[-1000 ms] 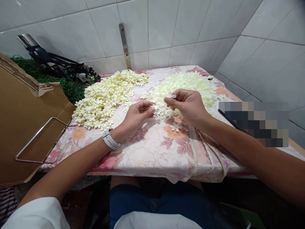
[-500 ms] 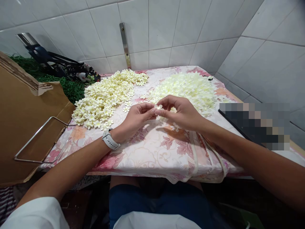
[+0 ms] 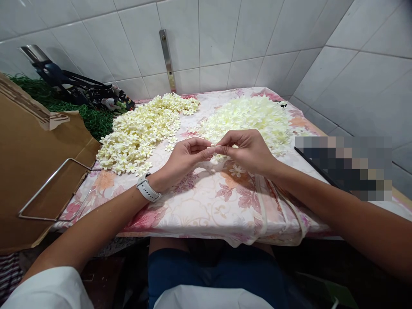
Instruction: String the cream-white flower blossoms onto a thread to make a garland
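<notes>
My left hand (image 3: 189,158) and my right hand (image 3: 246,150) meet fingertip to fingertip above the table. Both are closed in a pinch on one small white artificial flower (image 3: 213,146), mostly covered by the fingers. Beneath my right hand a loose flower (image 3: 237,170) lies on the floral tablecloth (image 3: 199,210). Left of the hands is a heap of cream five-petalled flowers (image 3: 138,133). Behind my right hand spreads a pile of paler, flatter white petals (image 3: 247,118).
A cardboard box (image 3: 38,171) with a metal wire handle (image 3: 45,184) stands at the left. Behind it are green shredded strands (image 3: 93,122) and a folded umbrella (image 3: 54,75). A dark, partly blurred-out device (image 3: 328,171) lies at the right. Tiled walls (image 3: 219,34) close off the back.
My right fingers have closed further over the flower, which shows less than before. Both hands stay in nearly the same place, and the view has shifted slightly.
</notes>
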`<state>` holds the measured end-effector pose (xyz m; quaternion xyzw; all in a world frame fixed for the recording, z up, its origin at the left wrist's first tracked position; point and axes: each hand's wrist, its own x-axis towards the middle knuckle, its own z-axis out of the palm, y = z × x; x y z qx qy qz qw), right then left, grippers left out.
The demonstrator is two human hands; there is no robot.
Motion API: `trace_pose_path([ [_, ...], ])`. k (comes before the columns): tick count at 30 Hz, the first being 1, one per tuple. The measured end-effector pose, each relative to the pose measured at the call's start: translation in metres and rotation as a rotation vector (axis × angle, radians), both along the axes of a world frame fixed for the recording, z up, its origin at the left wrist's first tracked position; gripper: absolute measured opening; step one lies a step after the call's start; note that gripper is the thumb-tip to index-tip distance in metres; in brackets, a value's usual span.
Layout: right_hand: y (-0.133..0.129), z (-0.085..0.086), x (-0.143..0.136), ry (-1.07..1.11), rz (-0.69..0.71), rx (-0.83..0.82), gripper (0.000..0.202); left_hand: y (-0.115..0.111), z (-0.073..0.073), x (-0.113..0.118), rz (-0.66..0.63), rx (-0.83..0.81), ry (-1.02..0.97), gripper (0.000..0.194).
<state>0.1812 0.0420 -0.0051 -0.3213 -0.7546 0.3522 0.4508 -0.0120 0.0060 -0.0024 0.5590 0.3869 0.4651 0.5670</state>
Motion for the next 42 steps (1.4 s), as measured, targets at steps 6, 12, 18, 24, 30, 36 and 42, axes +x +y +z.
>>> trace_pose_path([
  [6, 0.002, -0.002, 0.001, -0.059, 0.006, 0.067, 0.019, 0.002, -0.001, 0.001, 0.046, -0.007, -0.039, 0.034],
  [12, 0.002, -0.003, 0.0, -0.011, -0.09, 0.071, 0.019, 0.002, -0.003, 0.001, 0.073, -0.001, -0.056, 0.033],
  [18, 0.009, 0.002, 0.002, 0.139, -0.178, -0.053, 0.033, 0.002, -0.003, 0.001, 0.099, -0.024, -0.036, 0.031],
  [24, 0.014, 0.001, 0.006, 0.128, -0.202, -0.04, 0.049, 0.002, -0.002, 0.001, 0.102, -0.028, -0.033, 0.031],
  [30, 0.02, -0.006, 0.011, -0.048, -0.336, 0.217, 0.039, 0.001, 0.0, 0.001, 0.093, -0.046, -0.032, 0.031],
  [36, 0.003, -0.005, 0.001, -0.206, -0.059, 0.267, 0.042, 0.002, -0.005, -0.001, 0.061, -0.002, -0.051, 0.028],
  [42, 0.001, -0.009, -0.003, -0.061, 0.029, -0.005, 0.043, 0.003, -0.007, -0.001, 0.036, -0.038, -0.078, 0.032],
])
